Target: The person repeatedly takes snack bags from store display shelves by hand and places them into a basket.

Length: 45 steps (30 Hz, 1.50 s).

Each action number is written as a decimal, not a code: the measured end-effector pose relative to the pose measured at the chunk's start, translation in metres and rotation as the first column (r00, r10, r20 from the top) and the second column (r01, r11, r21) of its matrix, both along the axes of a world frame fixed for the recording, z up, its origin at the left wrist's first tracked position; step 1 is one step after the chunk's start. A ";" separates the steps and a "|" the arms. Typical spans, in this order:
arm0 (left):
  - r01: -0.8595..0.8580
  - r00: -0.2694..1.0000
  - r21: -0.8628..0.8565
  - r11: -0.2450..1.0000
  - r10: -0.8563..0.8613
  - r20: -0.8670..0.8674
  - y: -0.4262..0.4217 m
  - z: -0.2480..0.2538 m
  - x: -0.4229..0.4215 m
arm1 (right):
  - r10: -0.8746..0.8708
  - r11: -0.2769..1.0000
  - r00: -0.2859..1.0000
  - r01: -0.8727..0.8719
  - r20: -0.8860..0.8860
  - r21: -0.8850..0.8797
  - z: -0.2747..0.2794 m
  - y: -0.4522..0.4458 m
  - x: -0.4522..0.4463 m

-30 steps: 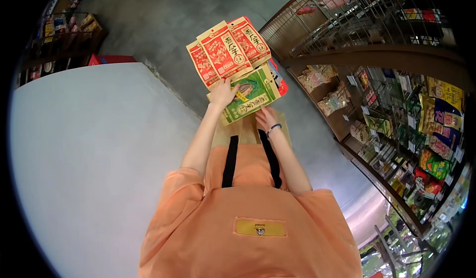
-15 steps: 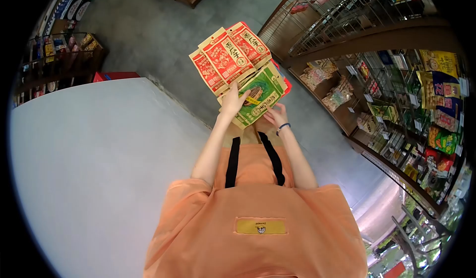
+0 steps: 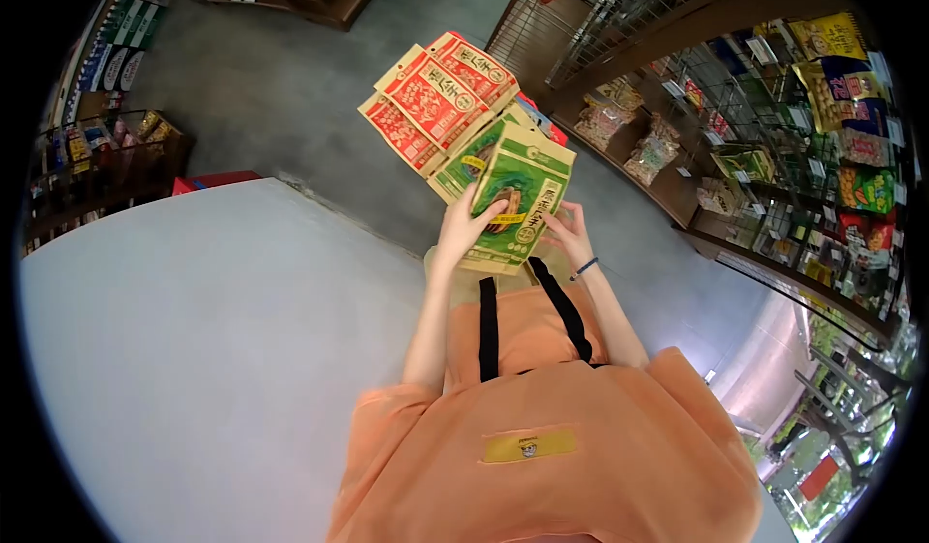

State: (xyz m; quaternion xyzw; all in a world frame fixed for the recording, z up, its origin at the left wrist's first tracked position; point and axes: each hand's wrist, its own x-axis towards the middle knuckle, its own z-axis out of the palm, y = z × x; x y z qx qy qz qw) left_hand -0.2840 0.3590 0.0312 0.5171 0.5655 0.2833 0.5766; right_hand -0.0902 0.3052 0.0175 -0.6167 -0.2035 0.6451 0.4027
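A green snack packet (image 3: pixel 518 190) with a tan border and dark seeds pictured on it is tilted up in front of me. My left hand (image 3: pixel 461 231) grips its left edge, thumb on the front and the other fingers largely hidden. On its lower right edge, my right hand (image 3: pixel 569 236) has closed, with a dark band on that wrist. Another green packet (image 3: pixel 472 161) lies partly covered behind the first. Just beyond are several red and tan packets (image 3: pixel 440 98), overlapping one another. What supports these packets underneath is hidden.
A pale rounded counter (image 3: pixel 213 349) fills the left side. Wooden shelving (image 3: pixel 668 195) with bagged snacks runs along the right. A low snack stand (image 3: pixel 106 156) and a red box (image 3: pixel 218 181) are at the far left. Grey floor (image 3: pixel 261 78) lies ahead.
The front green packet has been lifted and turned more upright, uncovering another green packet behind it. Both hands have moved with it, and the whole view has shifted slightly.
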 end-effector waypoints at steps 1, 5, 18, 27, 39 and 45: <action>-0.022 0.999 -0.052 0.998 0.023 0.030 -0.006 0.011 -0.004 | 0.068 0.998 0.997 -0.068 0.047 0.014 -0.002 -0.005 0.003; -0.136 0.972 -0.087 0.987 0.150 0.180 -0.041 0.012 -0.009 | 0.008 0.997 1.000 -0.006 -0.016 0.075 0.014 -0.017 0.003; 0.122 0.953 -0.037 0.992 -0.107 0.285 -0.128 0.057 0.182 | -0.174 0.942 0.983 0.147 0.065 0.302 0.079 -0.122 0.194; 0.400 0.907 0.003 0.916 -0.397 0.138 -0.217 0.082 0.346 | -0.475 0.805 0.880 0.434 0.000 0.404 0.068 -0.259 0.336; 0.552 0.807 -0.049 0.832 -0.519 0.280 -0.192 0.094 0.447 | -0.640 0.703 0.767 0.606 -0.040 0.372 0.061 -0.311 0.381; 0.522 0.811 -0.131 0.843 -0.443 0.383 -0.166 0.089 0.478 | -0.623 0.734 0.782 0.574 0.022 0.364 0.070 -0.289 0.392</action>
